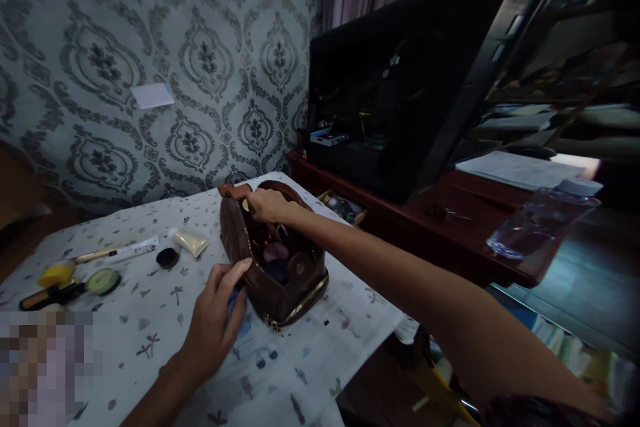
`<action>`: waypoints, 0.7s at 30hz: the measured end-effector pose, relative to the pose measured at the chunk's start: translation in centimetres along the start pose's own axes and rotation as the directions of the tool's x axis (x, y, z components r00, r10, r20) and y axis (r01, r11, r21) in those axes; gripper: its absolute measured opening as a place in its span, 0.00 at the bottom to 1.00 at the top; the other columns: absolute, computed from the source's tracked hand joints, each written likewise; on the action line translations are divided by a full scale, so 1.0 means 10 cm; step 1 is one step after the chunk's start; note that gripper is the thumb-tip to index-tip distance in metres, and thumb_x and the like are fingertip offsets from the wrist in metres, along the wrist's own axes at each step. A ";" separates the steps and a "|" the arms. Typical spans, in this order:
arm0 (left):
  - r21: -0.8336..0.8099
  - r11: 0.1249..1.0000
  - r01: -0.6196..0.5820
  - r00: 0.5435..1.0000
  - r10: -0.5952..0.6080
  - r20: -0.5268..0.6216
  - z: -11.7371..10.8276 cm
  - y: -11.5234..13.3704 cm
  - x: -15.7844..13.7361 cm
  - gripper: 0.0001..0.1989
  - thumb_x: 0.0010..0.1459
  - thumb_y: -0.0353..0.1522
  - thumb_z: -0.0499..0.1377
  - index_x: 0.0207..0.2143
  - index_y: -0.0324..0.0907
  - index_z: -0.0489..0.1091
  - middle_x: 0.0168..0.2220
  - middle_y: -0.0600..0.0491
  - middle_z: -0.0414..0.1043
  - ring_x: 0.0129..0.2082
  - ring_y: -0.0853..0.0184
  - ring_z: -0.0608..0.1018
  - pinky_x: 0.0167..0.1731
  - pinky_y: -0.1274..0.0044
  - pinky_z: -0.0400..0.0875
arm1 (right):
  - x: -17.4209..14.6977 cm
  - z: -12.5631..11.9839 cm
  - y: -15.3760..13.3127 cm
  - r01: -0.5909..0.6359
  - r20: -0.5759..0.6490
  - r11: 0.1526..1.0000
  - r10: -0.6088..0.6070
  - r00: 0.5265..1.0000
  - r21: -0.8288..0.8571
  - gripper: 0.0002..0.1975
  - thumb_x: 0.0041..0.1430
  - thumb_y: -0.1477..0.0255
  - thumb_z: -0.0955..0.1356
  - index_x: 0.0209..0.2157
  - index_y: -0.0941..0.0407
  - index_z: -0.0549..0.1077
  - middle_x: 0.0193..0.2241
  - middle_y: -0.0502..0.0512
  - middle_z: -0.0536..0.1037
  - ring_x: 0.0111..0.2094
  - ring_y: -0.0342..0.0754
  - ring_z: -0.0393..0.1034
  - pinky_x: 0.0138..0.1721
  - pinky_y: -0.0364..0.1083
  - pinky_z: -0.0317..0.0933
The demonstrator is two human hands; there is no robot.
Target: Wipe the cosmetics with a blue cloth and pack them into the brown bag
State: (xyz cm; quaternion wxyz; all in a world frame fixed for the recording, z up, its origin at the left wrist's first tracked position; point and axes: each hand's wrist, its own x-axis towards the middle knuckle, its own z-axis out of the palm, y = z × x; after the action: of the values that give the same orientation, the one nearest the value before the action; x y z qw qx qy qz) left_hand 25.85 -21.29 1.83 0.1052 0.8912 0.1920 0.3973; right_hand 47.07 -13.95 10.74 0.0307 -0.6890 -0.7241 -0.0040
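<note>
A table (165, 297) is covered with a white cloth printed in small plant-like motifs. Beside it, a black casing (370, 120) is stood on a dark red desk (400, 227). On the table, near the edge by the desk, a brown, smooth, leather-like bag (295, 297) is set with its mouth open; its near side is edged by a gold-toned zip (307, 300). Inside, a mauve rounded item (275, 252) and a dark blue item (277, 271) can be seen, though the shadowed depth is poorly shown. The right hand (270, 205) is bent over the far end of the mouth; its fingertips are hidden, so whether anything is gripped cannot be told. The left hand (217, 310) is half curled, its index finger laid against the bag's side; a firm grasp cannot be confirmed. On the desk, a clear bottle (535, 223) is placed. Left of the bag, a pale tube (190, 241) and a round black pot (167, 257) are laid out.
</note>
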 end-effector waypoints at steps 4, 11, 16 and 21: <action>0.007 1.000 0.009 1.000 -0.009 -0.001 0.00 0.00 0.00 0.23 0.68 0.27 0.48 0.63 0.48 0.54 0.43 0.50 0.64 0.41 0.67 0.75 0.36 0.78 0.73 | -0.01 -0.01 -0.03 -0.008 -0.005 1.000 0.008 1.000 0.022 0.17 0.61 0.75 0.65 0.52 0.60 0.72 0.52 0.67 0.76 0.52 0.58 0.73 0.47 0.49 0.67; 0.010 1.000 0.008 1.000 -0.008 0.002 0.01 0.00 0.00 0.23 0.68 0.27 0.48 0.64 0.48 0.54 0.43 0.49 0.64 0.40 0.67 0.75 0.34 0.79 0.72 | -0.01 0.01 -0.10 -0.054 -0.029 0.996 0.056 0.998 0.069 0.18 0.63 0.78 0.61 0.53 0.62 0.69 0.51 0.69 0.76 0.53 0.57 0.72 0.48 0.49 0.67; 0.001 1.000 0.013 1.000 -0.013 0.010 0.01 -0.01 -0.01 0.23 0.68 0.28 0.48 0.64 0.49 0.53 0.44 0.49 0.64 0.41 0.67 0.75 0.35 0.79 0.72 | 0.02 0.06 -0.06 -0.046 -0.047 0.994 0.051 0.998 0.096 0.17 0.62 0.75 0.65 0.53 0.61 0.69 0.51 0.68 0.76 0.52 0.58 0.72 0.47 0.49 0.66; 0.015 1.000 0.027 1.000 -0.027 0.014 0.01 0.00 0.00 0.23 0.68 0.29 0.48 0.64 0.49 0.54 0.44 0.49 0.66 0.41 0.66 0.75 0.35 0.78 0.73 | 0.03 0.07 0.00 -0.045 -0.058 0.993 0.052 0.997 0.113 0.20 0.59 0.71 0.69 0.53 0.60 0.69 0.51 0.68 0.74 0.51 0.58 0.72 0.47 0.49 0.66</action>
State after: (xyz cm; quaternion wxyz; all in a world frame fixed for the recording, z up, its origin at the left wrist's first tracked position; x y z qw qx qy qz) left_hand 25.95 -21.30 1.72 0.1054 0.8921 0.2063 0.3880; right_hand 47.00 -13.63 10.07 0.0914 -0.7031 -0.7050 0.0163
